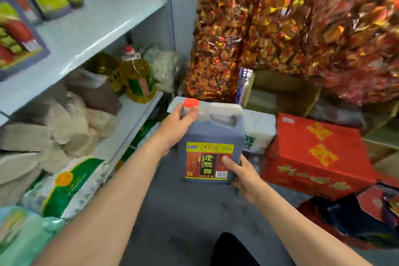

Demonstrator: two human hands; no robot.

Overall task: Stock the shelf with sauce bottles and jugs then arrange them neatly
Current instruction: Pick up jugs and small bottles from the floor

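A dark vinegar jug (212, 136) with a red cap, a white handle and a red-and-yellow label hangs in the air in front of me. My left hand (177, 125) grips its neck and shoulder just under the cap. My right hand (239, 174) holds its lower right corner, thumb on the label. The white metal shelf (90, 26) stands to the left. Its lower board (133, 114) carries two yellow oil jugs (138, 75) near the back.
Purple boxes (19, 34) and cartons sit on the upper shelf at left. Pale bags (54, 127) and a green-and-white rice sack (71, 183) fill the lower shelf. Big bags of wrapped sweets (291, 17) hang at right. A red carton (317, 157) lies on the grey floor.
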